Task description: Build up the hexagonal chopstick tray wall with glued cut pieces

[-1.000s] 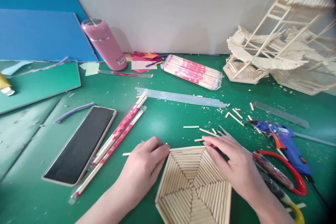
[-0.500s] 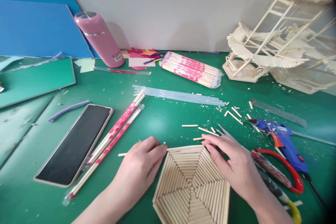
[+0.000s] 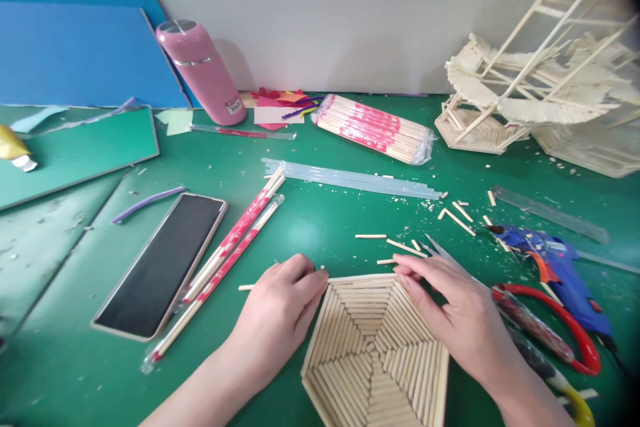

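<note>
Steadying the hexagonal stick tray on the green table, I have my left hand curled loosely at its far-left rim, fingertips touching the edge, and my right hand lying flat and open over its right side; neither hand actually clenches anything. The tray sits flat between both hands, near the table's front edge. My worry is that uneven pressure from the flat right palm could crack a glued stick joint or tip the rim. The red-handled scissors and blue glue gun lie just beside my right wrist, so a careless sideways drag could catch them. Loose stick offcuts lie just beyond my fingertips.
</note>
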{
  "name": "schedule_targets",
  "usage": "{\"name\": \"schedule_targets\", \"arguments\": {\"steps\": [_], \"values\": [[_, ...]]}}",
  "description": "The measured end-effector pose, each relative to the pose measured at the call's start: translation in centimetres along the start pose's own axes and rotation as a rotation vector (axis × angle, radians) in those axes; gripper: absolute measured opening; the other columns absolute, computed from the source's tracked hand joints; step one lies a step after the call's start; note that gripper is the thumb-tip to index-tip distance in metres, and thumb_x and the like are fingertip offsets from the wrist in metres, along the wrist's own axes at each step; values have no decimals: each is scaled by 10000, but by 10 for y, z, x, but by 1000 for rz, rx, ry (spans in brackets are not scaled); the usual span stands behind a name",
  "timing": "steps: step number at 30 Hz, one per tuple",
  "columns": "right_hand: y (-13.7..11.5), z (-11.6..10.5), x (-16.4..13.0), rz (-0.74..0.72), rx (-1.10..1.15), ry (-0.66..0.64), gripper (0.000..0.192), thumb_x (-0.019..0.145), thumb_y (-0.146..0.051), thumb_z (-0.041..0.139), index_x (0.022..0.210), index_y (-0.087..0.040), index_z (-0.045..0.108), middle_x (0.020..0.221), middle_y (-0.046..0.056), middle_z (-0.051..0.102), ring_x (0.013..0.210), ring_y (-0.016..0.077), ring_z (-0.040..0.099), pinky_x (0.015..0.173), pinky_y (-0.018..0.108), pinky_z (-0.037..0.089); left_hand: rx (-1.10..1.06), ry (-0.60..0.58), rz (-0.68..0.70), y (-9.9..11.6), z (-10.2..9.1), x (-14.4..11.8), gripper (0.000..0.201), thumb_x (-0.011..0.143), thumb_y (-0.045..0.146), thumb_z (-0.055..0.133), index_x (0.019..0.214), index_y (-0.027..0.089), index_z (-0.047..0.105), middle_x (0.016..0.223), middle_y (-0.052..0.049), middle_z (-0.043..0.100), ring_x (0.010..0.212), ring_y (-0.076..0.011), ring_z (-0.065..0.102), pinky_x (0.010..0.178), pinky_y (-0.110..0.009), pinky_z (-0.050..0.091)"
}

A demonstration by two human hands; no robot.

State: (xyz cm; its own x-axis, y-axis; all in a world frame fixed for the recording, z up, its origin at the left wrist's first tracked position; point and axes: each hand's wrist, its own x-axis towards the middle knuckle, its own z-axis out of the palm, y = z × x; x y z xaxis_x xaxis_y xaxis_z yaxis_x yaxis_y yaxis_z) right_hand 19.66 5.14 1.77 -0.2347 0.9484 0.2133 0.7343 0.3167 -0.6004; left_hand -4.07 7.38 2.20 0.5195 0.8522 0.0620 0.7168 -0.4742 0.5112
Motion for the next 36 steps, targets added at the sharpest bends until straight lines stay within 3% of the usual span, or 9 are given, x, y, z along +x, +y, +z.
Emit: {"name": "schedule_targets", "arguments": {"steps": [23,36], "values": [[1,2,0,-78,-68,27,219,836,-156,496,1042,-201,555,887,33,659,829,170,601,786,366,477,27,-29,6,4,-3,-2,296,889,189,324,907,162,618,772,-63,508,670,-163,505,600,-296,436],[-3,1,1,-84,-63,37,221,822,-128,529,1037,-160,570,903,35,657,841,145,575,770,307,464,78,-47,12,4,-1,-2,311,894,189,294,904,166,604,772,-60,502,664,-168,501,597,-302,415]]}}
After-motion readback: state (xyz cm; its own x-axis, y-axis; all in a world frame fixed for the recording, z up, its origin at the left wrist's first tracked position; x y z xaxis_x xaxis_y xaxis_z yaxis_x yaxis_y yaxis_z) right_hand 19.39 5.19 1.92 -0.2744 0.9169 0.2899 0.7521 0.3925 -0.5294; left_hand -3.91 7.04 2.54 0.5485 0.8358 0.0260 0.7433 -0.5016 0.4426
